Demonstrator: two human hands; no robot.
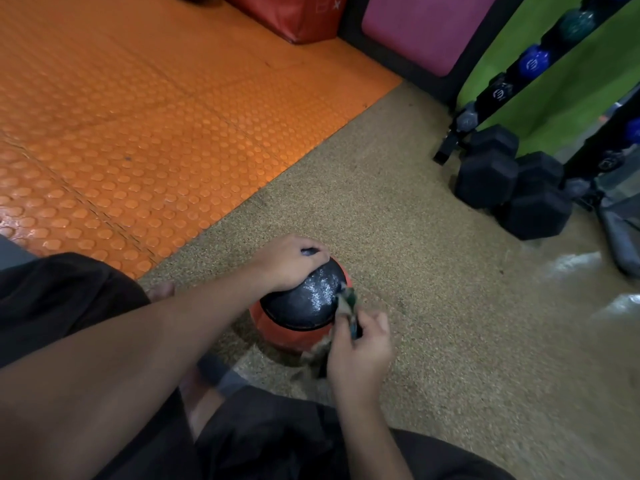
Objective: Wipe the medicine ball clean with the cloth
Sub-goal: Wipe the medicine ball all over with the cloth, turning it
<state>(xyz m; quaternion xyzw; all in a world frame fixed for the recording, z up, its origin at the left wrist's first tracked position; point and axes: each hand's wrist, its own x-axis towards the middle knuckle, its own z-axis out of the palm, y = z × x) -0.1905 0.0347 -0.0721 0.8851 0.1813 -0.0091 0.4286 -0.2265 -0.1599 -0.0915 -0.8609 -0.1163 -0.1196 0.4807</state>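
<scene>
Head view shows me looking down at my two hands and the medicine ball [300, 306]. The ball is black on top and red low down, and it sits on the speckled tan floor [433, 271], close to the edge of the bumpy orange mat [138, 116] and just in front of my knees.

My left hand [289, 263] rests on the top far side of the ball, with the fingers curled over it to keep it from rolling. My right hand [360, 351] is at the near right side of the ball. Its fingers are curled round the cloth [346, 306] and pinch it tight. The top end of the cloth touches the black part of the ball. A loose bit hangs down under my hand, but it is blurry.

To wipe well, I think I should keep my left hand pushing down so the ball stays put. Then I should rub the cloth over the bumpy skin in long strokes, and turn the ball a little each time so I reach the red part and the bottom too. A flat wad of cloth would clean more than the thin end.

Black dumbbells [512, 185] lie well apart, over to the right.
</scene>
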